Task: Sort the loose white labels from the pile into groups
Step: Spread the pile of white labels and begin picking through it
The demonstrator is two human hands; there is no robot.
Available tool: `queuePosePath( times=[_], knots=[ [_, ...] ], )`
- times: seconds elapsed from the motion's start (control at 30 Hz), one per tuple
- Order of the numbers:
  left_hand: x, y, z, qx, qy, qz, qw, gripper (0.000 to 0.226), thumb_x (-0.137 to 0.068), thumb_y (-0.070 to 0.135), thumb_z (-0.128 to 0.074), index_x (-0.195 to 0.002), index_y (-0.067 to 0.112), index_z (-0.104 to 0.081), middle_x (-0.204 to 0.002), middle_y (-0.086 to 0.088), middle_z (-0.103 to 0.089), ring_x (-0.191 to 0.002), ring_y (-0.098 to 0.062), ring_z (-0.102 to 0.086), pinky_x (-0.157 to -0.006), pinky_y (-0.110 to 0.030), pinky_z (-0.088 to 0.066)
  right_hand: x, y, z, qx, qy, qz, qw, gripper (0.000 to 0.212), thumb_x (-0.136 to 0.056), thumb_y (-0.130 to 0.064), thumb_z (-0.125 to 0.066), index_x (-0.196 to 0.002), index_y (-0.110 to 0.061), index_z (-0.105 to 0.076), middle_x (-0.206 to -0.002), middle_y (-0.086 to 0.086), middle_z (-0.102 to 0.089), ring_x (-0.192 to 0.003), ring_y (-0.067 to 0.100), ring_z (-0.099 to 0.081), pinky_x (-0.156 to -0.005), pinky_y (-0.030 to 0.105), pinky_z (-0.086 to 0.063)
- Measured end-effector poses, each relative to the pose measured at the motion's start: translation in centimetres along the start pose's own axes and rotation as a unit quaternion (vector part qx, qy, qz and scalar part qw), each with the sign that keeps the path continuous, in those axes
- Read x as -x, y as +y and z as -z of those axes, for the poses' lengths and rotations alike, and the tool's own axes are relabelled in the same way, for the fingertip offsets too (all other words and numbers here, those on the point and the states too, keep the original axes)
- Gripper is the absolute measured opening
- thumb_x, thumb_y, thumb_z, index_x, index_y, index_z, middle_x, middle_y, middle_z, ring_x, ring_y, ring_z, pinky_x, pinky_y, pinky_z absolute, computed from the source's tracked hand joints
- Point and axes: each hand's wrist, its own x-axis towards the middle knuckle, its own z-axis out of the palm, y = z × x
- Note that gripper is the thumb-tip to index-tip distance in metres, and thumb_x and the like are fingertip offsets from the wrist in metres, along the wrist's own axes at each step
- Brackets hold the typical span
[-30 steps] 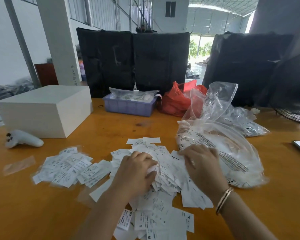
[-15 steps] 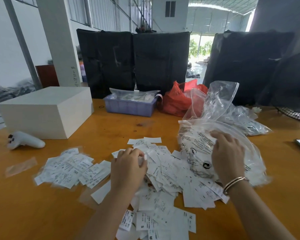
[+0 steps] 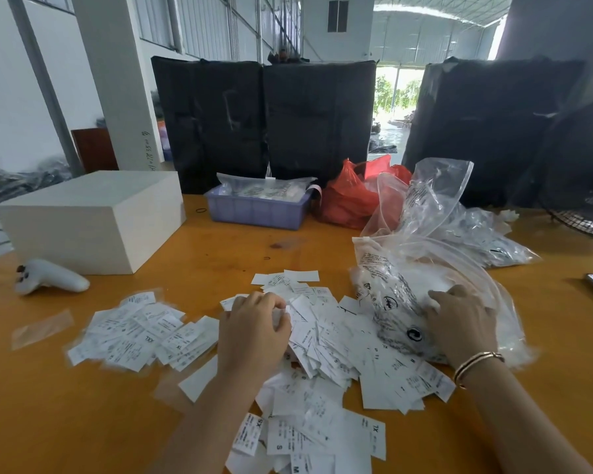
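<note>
Premises: open warehouse hall; work carried out on an orange wooden bench (image 3: 220, 254) backed by black wrapped bales. Main pile of loose white labels (image 3: 326, 340) lies at the bench centre and runs to the near edge. A smaller spread of labels (image 3: 141, 333), some reading XXL, lies toward the left edge, apart from the pile; judged to be a sorted group. Clear plastic bag (image 3: 404, 302), holding further white material, sits just right of the pile, touching it.

Left hand (image 3: 254, 331) rests on the pile, fingers curled, pinching a label (image 3: 290, 307) at the fingertips. Right hand (image 3: 459, 323) lies on the bag, fingers bent against the film; whether it grips the film cannot be told.

Handling assessment: labels are thin, light, flexible slips, overlapping and likely to slide or lift in pairs. Recommend taking each by a free edge or corner, thumb against forefinger, size print upward.

Also present: white box (image 3: 93, 217) at far left, white handheld controller (image 3: 48, 277), lavender tray (image 3: 257, 210), red bag (image 3: 353, 196)
</note>
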Motion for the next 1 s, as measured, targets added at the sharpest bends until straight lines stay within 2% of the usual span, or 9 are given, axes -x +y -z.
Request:
queuePosePath(
  times=[0.1, 0.27, 0.4, 0.47, 0.57, 0.7, 0.77, 0.87, 1.0],
  knots=[
    [0.0, 0.0, -0.1, 0.001, 0.008, -0.006, 1.000, 0.019, -0.092, 0.038, -0.050, -0.105, 0.029, -0.060, -0.106, 0.012, -0.061, -0.096, -0.010, -0.050, -0.082, -0.028, -0.045, 0.1, -0.3, -0.2, 0.039, -0.024, 0.035, 0.998, 0.026, -0.096, -0.031, -0.039, -0.095, -0.034, -0.064, -0.114, -0.007, -0.063, -0.105, 0.019, -0.053, -0.084, 0.036, -0.026],
    [-0.1, -0.3, 0.0, 0.000, 0.008, -0.004, 1.000, 0.019, -0.091, 0.035, -0.050, -0.106, 0.029, -0.060, -0.106, 0.012, -0.061, -0.096, -0.010, -0.049, -0.082, -0.028, -0.044, 0.2, -0.1, -0.6, -0.012, 0.041, 0.013, 0.999, 0.027, -0.094, -0.029, -0.049, -0.083, -0.024, -0.073, -0.092, -0.004, -0.068, -0.090, 0.020, -0.055, -0.076, 0.033, -0.019],
    [-0.2, 0.1, 0.7, 0.034, 0.045, -0.023, 0.998, 0.017, -0.090, 0.028, -0.056, -0.104, 0.024, -0.064, -0.106, 0.009, -0.063, -0.099, -0.011, -0.052, -0.084, -0.029, -0.044, 0.5, -0.6, 0.4, -0.184, 0.143, 0.001, 0.972, 0.018, -0.091, -0.022, -0.056, -0.091, -0.013, -0.072, -0.104, 0.005, -0.066, -0.102, 0.030, -0.054, -0.093, 0.044, -0.030],
    [-0.1, 0.6, 1.2, 0.121, 0.071, -0.061, 0.988, 0.015, -0.089, 0.023, -0.059, -0.102, 0.022, -0.065, -0.104, 0.009, -0.063, -0.100, -0.007, -0.052, -0.086, -0.024, -0.043, 1.2, -2.0, 1.8, -0.303, 0.168, 0.045, 0.937, 0.013, -0.091, -0.017, -0.056, -0.092, -0.014, -0.068, -0.095, 0.003, -0.066, -0.089, 0.022, -0.059, -0.085, 0.044, -0.046],
    [0.1, 1.6, 2.1, 0.316, -0.027, -0.062, 0.946, 0.019, -0.088, 0.036, -0.053, -0.106, 0.034, -0.060, -0.108, 0.021, -0.057, -0.104, 0.004, -0.050, -0.086, -0.010, -0.038, 3.2, -5.4, 3.5, -0.405, -0.012, 0.111, 0.908, 0.015, -0.093, -0.019, -0.050, -0.081, -0.025, -0.057, -0.080, -0.006, -0.063, -0.065, 0.000, -0.056, -0.058, 0.016, -0.046],
    [0.4, 1.6, 2.6, 0.440, -0.264, -0.033, 0.858, 0.051, -0.080, 0.048, -0.057, -0.130, 0.044, -0.044, -0.122, 0.028, -0.051, -0.112, 0.009, -0.049, -0.091, -0.018, -0.047, 5.9, -8.5, 3.3, -0.439, -0.291, 0.174, 0.832, 0.021, -0.096, -0.020, -0.045, -0.082, -0.020, -0.060, -0.071, -0.007, -0.063, -0.060, -0.001, -0.055, -0.060, 0.014, -0.046],
    [0.5, 1.4, 2.4, 0.434, -0.304, -0.032, 0.848, 0.043, -0.082, 0.041, -0.065, -0.123, 0.043, -0.051, -0.110, 0.024, -0.061, -0.102, 0.006, -0.057, -0.087, -0.020, -0.050, 6.3, -8.7, 3.0, -0.478, -0.318, 0.163, 0.802, 0.024, -0.097, -0.019, -0.043, -0.081, -0.015, -0.060, -0.067, -0.008, -0.064, -0.062, 0.006, -0.056, -0.061, 0.020, -0.045],
    [0.4, 1.5, 2.1, 0.411, -0.234, -0.011, 0.881, 0.012, -0.080, 0.031, -0.072, -0.089, 0.038, -0.068, -0.082, 0.022, -0.069, -0.079, 0.006, -0.062, -0.070, -0.014, -0.049, 6.2, -8.4, 2.5, -0.506, -0.303, 0.139, 0.796, 0.026, -0.099, -0.020, -0.041, -0.081, -0.015, -0.060, -0.065, -0.007, -0.063, -0.062, 0.009, -0.055, -0.059, 0.023, -0.044],
    [-0.1, 1.0, 1.9, 0.463, -0.158, 0.055, 0.870, 0.009, -0.081, 0.022, -0.072, -0.082, 0.028, -0.065, -0.073, 0.017, -0.067, -0.073, 0.002, -0.064, -0.066, -0.012, -0.050, 5.9, -8.1, 1.5, -0.469, -0.208, 0.124, 0.849, 0.023, -0.097, -0.025, -0.044, -0.086, -0.022, -0.064, -0.071, -0.009, -0.061, -0.063, 0.001, -0.054, -0.059, 0.014, -0.044]
  ],
)
